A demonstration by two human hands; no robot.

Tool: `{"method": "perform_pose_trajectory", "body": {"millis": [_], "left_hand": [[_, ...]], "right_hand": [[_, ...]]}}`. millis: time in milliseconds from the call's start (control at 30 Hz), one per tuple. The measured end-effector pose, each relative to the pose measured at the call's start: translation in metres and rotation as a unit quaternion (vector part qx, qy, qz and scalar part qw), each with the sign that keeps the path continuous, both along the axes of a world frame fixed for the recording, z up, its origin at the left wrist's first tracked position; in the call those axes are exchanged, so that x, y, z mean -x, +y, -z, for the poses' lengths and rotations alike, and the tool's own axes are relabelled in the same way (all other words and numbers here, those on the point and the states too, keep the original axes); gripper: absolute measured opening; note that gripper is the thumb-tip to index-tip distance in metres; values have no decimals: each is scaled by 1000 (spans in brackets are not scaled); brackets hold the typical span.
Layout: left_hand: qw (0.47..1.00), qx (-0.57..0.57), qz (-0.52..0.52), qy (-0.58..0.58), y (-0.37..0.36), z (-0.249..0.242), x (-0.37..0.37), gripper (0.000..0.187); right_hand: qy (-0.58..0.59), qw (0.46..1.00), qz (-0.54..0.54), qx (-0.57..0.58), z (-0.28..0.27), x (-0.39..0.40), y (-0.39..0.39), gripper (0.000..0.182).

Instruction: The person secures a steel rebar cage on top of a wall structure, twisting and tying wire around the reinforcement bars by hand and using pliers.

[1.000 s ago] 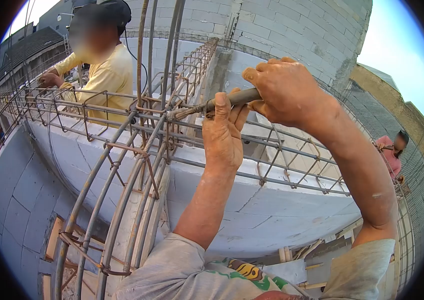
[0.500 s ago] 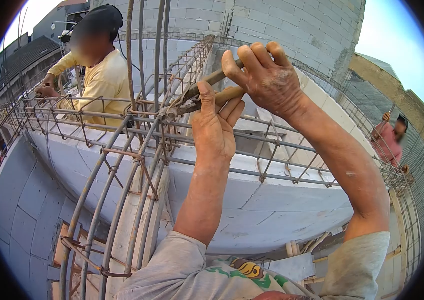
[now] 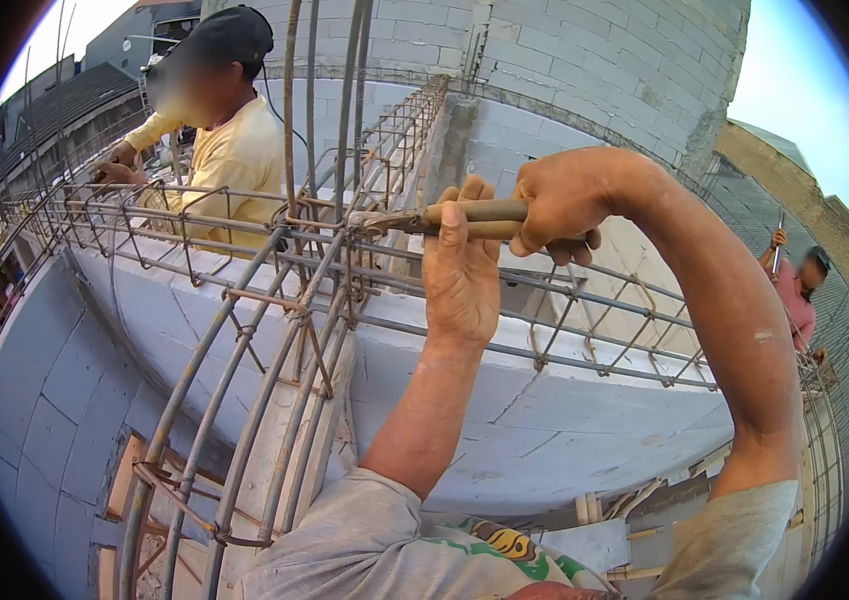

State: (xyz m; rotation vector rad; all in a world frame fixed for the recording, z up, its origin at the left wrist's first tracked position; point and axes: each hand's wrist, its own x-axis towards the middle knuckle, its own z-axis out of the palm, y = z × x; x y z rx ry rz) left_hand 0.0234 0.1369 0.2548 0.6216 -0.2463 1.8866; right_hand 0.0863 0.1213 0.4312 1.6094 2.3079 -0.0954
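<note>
A pair of pliers-like pincers (image 3: pixel 414 220) with long tan handles lies nearly level, its jaws at a joint of the steel rebar cage (image 3: pixel 344 240). My right hand (image 3: pixel 569 200) is wrapped round the handle ends. Beside the handles near the jaws is my left hand (image 3: pixel 464 270), palm up and thumb raised, its other fingers partly behind the handles. Whether those fingers grip the tool is hard to make out. Rebars with tied stirrups cross just left of the jaws.
A co-worker in a yellow shirt (image 3: pixel 234 160) stands beyond the rebar at left. Another person in pink (image 3: pixel 799 295) is at far right. A pale block wall (image 3: pixel 544 410) runs below the cage, with upright bars (image 3: pixel 359 100) above the joint.
The pincers' handles have swung from slanting up to nearly level and closer together. My right hand has come down and turned over. The whole view has shifted slightly.
</note>
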Motion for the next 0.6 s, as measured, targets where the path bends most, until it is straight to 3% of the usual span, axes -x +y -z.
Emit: {"method": "perform_pose_trajectory", "body": {"millis": [33, 67, 167, 200, 233, 300, 333, 467, 600], "left_hand": [[1000, 0, 1, 7, 1, -1, 0, 52], [1000, 0, 6, 12, 1, -1, 0, 51], [998, -6, 63, -7, 8, 4, 3, 54], [999, 10, 53, -6, 6, 3, 2, 53], [999, 24, 44, -5, 2, -1, 2, 52], [999, 36, 33, -1, -4, -7, 3, 50], [999, 34, 32, 1, -6, -9, 4, 48], [999, 34, 38, -7, -15, -16, 6, 44], [999, 38, 17, -12, -14, -15, 4, 44]], "right_hand": [[34, 996, 55, 57, -4, 2, -2, 23], [32, 997, 63, 31, -2, 3, -4, 27], [-71, 970, -140, -185, 13, -8, -8, 34], [-62, 951, -160, -258, 22, -13, -18, 51], [-69, 896, -221, -379, 34, -20, -21, 48], [-82, 729, -330, -595, 66, -36, -14, 41], [-111, 670, -334, -654, 77, -40, -9, 42], [-107, 593, -340, -722, 85, -41, 4, 34], [-56, 710, -326, -622, 75, -35, 7, 24]]}}
